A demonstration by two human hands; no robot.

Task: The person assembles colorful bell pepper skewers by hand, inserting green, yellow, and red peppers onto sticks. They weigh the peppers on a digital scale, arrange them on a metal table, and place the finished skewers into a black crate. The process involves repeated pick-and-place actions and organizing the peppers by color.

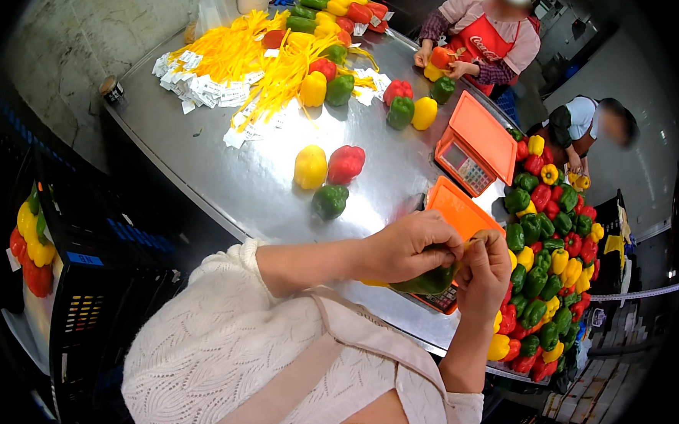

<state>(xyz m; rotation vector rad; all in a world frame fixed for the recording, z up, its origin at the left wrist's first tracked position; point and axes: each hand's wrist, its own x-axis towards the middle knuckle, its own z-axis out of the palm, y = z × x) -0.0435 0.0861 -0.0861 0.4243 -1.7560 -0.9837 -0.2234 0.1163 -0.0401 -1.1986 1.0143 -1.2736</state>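
My left hand [422, 247] and my right hand [484, 269] meet in front of me, fingers pinched close together. A small yellowish bit shows between the fingertips, too little to name. Just under them is a green bell pepper [428, 282], partly covered by my left hand; a sliver of yellow [374, 283] shows beside it. Behind my hands lies an orange-topped scale [459, 207], its keypad partly hidden. To the left, a yellow pepper [310, 167], a red pepper [346, 165] and a green pepper [330, 201] stand grouped on the metal table [256, 185].
Yellow mesh strips [237, 49] with white tags [208, 90] cover the far left. A second orange scale [477, 142] stands farther back. Mixed peppers [543, 276] are heaped on the right. Two people [479, 35] work across the table. Black crates [113, 277] stand at left.
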